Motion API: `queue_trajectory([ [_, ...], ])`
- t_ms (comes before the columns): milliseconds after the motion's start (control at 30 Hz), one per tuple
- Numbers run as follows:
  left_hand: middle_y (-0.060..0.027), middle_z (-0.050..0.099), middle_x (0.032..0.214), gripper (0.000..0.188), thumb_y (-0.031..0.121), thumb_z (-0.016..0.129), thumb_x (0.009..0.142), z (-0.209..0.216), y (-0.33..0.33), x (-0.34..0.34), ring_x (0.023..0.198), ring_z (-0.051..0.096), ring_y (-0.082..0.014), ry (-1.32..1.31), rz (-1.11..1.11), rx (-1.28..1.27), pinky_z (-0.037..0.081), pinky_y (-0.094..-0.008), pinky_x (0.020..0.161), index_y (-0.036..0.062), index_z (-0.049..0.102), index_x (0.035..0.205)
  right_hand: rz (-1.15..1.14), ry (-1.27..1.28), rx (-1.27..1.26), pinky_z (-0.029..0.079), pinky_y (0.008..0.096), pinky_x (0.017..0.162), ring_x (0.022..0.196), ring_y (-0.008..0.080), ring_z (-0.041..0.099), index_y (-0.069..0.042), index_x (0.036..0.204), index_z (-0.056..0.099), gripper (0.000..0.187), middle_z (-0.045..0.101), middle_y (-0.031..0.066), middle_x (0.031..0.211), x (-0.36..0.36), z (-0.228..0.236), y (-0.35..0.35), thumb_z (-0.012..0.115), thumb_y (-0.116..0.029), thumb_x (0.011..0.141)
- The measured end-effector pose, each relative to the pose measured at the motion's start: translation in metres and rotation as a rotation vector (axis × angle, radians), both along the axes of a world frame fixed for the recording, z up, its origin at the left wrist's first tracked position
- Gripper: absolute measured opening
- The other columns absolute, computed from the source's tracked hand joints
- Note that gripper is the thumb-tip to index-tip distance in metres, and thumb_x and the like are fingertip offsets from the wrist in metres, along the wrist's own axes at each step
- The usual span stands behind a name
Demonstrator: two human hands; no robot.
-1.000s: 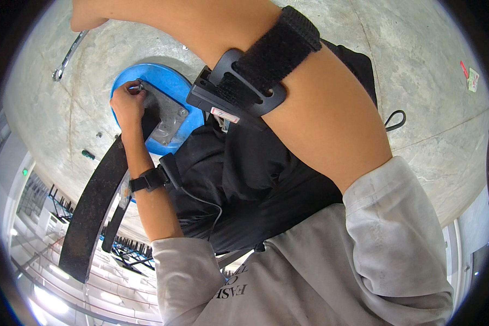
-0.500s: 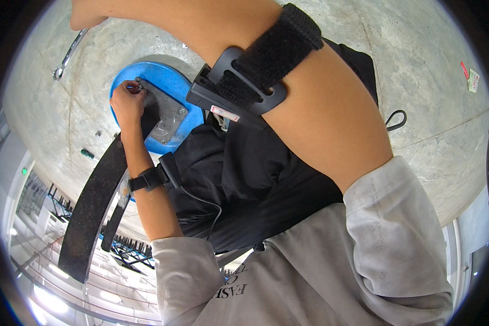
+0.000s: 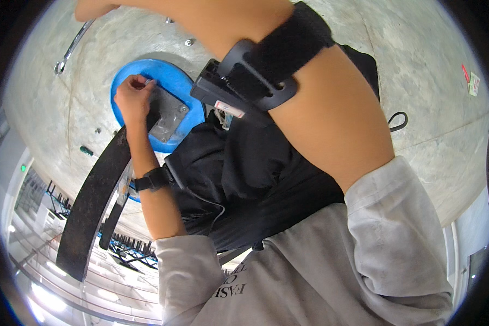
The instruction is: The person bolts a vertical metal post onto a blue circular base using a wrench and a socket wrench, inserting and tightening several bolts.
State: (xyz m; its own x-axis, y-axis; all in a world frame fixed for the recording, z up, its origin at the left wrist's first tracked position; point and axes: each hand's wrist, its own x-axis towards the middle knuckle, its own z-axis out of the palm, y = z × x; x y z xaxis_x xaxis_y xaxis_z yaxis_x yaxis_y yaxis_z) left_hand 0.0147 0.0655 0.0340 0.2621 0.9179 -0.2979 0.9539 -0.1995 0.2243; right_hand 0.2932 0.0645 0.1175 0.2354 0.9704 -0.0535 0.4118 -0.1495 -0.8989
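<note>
Grey concrete floor (image 3: 429, 108) is filling the background, and a round blue seat (image 3: 138, 73) is lying on it with its underside facing up. A grey metal plate (image 3: 168, 117) with bolts is sitting at the middle of the seat. The left hand (image 3: 131, 98) is resting on the seat's left part, just beside the plate, with its fingers curled together and pinching a small silvery piece (image 3: 148, 82) at the fingertips (too small to tell what kind of piece it is). A black band (image 3: 152, 178) is wrapping the left wrist, below the seat.

A long dark curved bar (image 3: 92, 206) is running down from the seat's lower left edge toward the bottom of the view. Dark clothing (image 3: 244, 174) is lying just right of the seat, touching its lower right edge.

The right forearm is crossing above the seat, close to the camera, and a black strap with a small black device (image 3: 244, 87) is sitting around it, overlapping the seat's right edge. The right hand itself is passing out of view at the top, so I cannot tell how it is shaped.

A silver wrench (image 3: 73, 46) is lying on the floor up and left of the seat. Small bolts (image 3: 188, 42) are lying just above the seat, and a small dark green piece (image 3: 86, 150) is lying to its lower left. A black loop (image 3: 397, 120) is lying on the floor well to the right of the seat.
</note>
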Motion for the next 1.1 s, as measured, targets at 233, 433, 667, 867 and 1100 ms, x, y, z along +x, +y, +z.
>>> queue_trajectory([
  [233,-0.0044,0.062,0.071,0.016,0.005,0.072,0.068,-0.008,-0.048,0.043,0.063,0.059,-0.0105,-0.384,0.025,-0.095,0.047,-0.0244,0.06,0.0008,0.062,0.08,0.088,-0.125,0.085,0.047,0.0353,0.069,0.079,0.0285,0.062,0.002,0.082,0.064,0.025,0.062,0.0227,0.082,-0.003,-0.009,0.023,0.055,-0.021,0.073],
  [433,-0.0128,0.06,0.075,0.012,-0.001,0.066,0.065,-0.028,-0.075,0.057,0.07,0.061,-0.0277,-0.498,-0.119,0.083,0.048,-0.0344,0.063,0.0017,0.058,0.074,0.188,-0.206,0.121,0.047,0.0353,0.068,0.078,0.0286,0.062,0.002,0.081,0.064,0.025,0.062,0.0231,0.081,-0.02,-0.013,0.034,0.055,-0.021,0.073],
  [667,-0.0123,0.062,0.079,0.012,0.003,0.069,0.068,-0.048,-0.084,0.076,0.069,0.061,-0.027,-0.521,-0.013,0.198,0.048,-0.0319,0.062,0.0009,0.061,0.077,0.27,-0.024,-0.03,0.044,0.0378,0.056,0.055,0.0291,0.056,0.006,0.066,0.058,0.028,0.056,0.0227,0.06,-0.017,0.011,0.014,0.053,-0.021,0.072],
  [867,-0.011,0.062,0.082,0.011,0.003,0.067,0.069,-0.05,-0.08,0.066,0.071,0.061,-0.0284,-0.543,-0.073,0.191,0.048,-0.0329,0.062,0.001,0.061,0.078,0.266,-0.05,-0.031,0.044,0.0377,0.056,0.054,0.0288,0.055,0.007,0.065,0.057,0.029,0.055,0.0221,0.058,-0.026,0.004,0.021,0.054,-0.021,0.072],
  [1100,-0.0109,0.059,0.078,0.014,0.003,0.067,0.068,-0.052,-0.078,0.066,0.068,0.059,-0.0276,-0.56,-0.086,0.164,0.047,-0.0325,0.061,0.0014,0.057,0.078,0.279,-0.049,-0.118,0.045,0.0372,0.056,0.055,0.0292,0.057,0.008,0.067,0.058,0.028,0.057,0.0223,0.059,-0.023,0.017,0.018,0.053,-0.02,0.072],
])
